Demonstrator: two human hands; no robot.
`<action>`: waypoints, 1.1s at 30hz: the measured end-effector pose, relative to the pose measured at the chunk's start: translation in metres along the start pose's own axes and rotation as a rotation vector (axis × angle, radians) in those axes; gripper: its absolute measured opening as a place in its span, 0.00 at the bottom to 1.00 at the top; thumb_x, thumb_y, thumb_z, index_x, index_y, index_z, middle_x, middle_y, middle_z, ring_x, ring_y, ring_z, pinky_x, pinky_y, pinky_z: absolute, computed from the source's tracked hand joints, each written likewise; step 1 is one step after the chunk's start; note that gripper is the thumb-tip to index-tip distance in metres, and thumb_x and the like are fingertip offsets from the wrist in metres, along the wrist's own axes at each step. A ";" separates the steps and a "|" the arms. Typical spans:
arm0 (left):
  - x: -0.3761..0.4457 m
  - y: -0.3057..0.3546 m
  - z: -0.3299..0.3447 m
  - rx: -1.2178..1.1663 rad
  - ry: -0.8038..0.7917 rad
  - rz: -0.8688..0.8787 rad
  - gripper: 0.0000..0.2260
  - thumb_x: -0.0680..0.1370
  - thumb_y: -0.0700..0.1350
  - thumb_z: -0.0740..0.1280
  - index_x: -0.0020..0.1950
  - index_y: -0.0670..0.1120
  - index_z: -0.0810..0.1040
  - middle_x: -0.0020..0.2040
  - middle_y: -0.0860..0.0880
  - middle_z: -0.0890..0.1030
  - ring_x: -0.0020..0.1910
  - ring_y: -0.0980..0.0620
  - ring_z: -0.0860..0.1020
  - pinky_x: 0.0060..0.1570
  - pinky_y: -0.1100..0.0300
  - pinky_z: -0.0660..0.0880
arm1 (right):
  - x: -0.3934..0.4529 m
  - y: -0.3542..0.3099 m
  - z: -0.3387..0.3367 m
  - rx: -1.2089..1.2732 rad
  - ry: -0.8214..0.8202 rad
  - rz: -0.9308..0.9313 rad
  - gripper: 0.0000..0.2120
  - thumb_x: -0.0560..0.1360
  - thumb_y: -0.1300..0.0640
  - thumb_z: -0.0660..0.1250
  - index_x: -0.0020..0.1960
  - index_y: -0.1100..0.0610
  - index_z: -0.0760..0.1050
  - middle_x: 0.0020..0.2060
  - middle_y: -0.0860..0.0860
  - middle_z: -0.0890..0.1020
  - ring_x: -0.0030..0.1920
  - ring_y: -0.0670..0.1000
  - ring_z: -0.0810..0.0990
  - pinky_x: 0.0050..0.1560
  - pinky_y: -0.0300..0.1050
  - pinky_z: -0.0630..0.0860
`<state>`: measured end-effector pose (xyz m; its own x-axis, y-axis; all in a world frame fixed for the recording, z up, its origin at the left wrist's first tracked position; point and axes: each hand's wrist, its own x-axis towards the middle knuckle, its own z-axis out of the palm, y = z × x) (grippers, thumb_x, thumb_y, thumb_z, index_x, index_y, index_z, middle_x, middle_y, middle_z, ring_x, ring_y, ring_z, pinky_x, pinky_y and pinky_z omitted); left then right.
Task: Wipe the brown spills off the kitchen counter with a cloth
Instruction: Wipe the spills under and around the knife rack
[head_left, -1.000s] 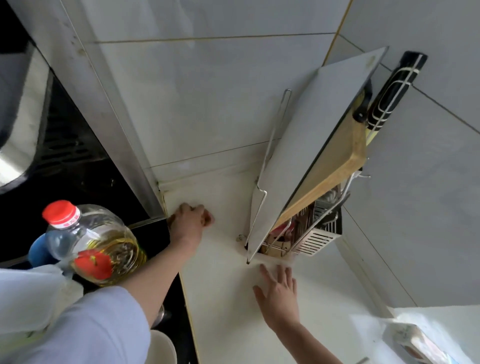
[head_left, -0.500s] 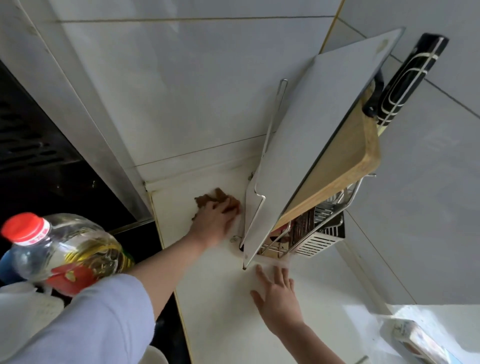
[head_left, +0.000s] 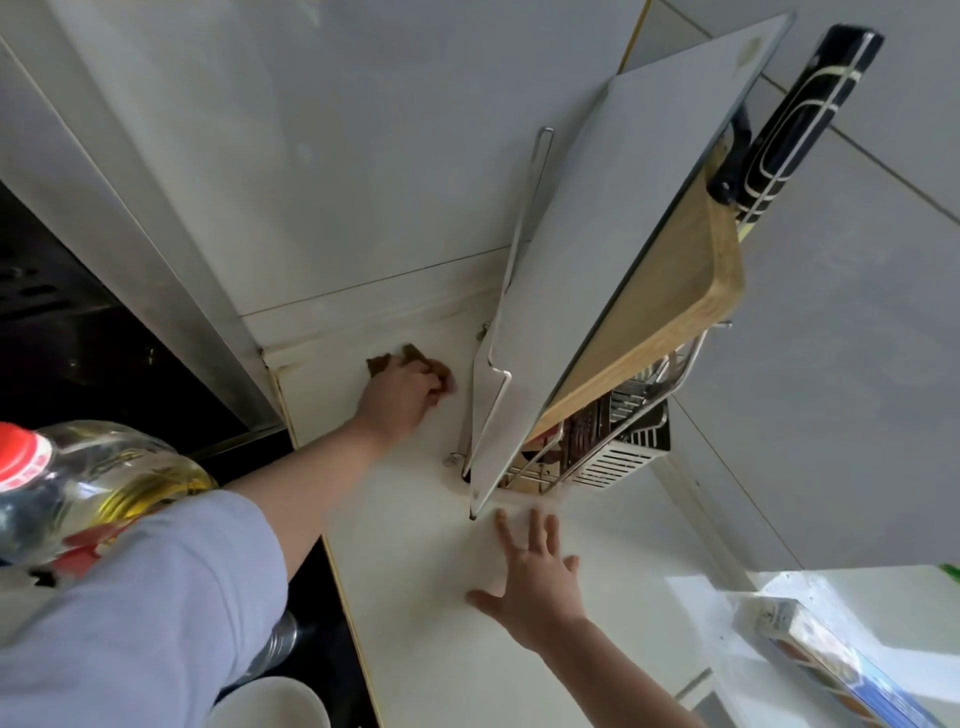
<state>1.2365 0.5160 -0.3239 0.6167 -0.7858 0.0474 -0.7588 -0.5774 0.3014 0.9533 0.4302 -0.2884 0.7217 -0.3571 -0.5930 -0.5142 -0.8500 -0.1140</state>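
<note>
1. Since the cream table (head_left: 415, 597) carries everything, it comes first: it runs from the tiled wall at its far edge toward the viewer, with the black hob along its left edge.
2. At the far right corner, a wire rack (head_left: 613, 452) holds a grey board (head_left: 613, 260) and a wooden board (head_left: 675, 312) leaning steeply; a black knife handle (head_left: 795, 119) sticks up behind them.
3. Left of the table, an oil bottle (head_left: 78, 483) with a red cap is partly cut off by the frame edge and by the light-blue sleeve (head_left: 130, 613).
4. On the bare middle of the table, just in front of the rack, the right hand (head_left: 535, 587) lies flat with fingers spread, grasping nothing and seemingly bracing.
5. Near the far left corner, close beside the rack's foot, the left hand (head_left: 400, 395) is clenched around a brown cloth (head_left: 410, 361) and presses it down.
6. Only the cloth's edges peek out beyond the fingers; the rest is hidden under the hand.
7. No brown spill is plainly visible on the open surface, so wiping looks well along, though that is a judgement.
8. Whatever lies beneath the cloth and under the rack cannot be made out; faint marks along the wall joint are too small to tell.
</note>
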 end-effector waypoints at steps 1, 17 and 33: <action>0.007 -0.008 -0.007 0.001 0.032 -0.115 0.09 0.79 0.45 0.67 0.55 0.51 0.85 0.56 0.48 0.82 0.55 0.41 0.76 0.53 0.52 0.75 | 0.000 -0.002 0.000 0.002 -0.013 0.006 0.49 0.73 0.31 0.63 0.79 0.45 0.36 0.79 0.59 0.39 0.78 0.62 0.36 0.72 0.66 0.56; 0.024 0.001 0.012 0.031 -0.010 0.179 0.22 0.77 0.43 0.56 0.68 0.53 0.78 0.71 0.50 0.75 0.63 0.35 0.74 0.62 0.45 0.73 | 0.000 -0.004 -0.002 -0.031 -0.071 0.013 0.48 0.75 0.33 0.61 0.78 0.48 0.32 0.77 0.61 0.35 0.77 0.65 0.34 0.71 0.70 0.53; -0.101 0.016 -0.002 0.177 -0.275 -0.024 0.20 0.83 0.48 0.49 0.73 0.54 0.68 0.70 0.48 0.71 0.66 0.41 0.69 0.61 0.49 0.72 | -0.003 -0.006 -0.004 -0.036 -0.048 0.012 0.49 0.74 0.31 0.61 0.79 0.47 0.33 0.78 0.61 0.37 0.77 0.64 0.34 0.71 0.70 0.55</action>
<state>1.1626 0.5862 -0.3218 0.5734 -0.7880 -0.2241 -0.7842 -0.6071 0.1282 0.9564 0.4346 -0.2827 0.6921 -0.3493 -0.6316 -0.5052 -0.8595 -0.0783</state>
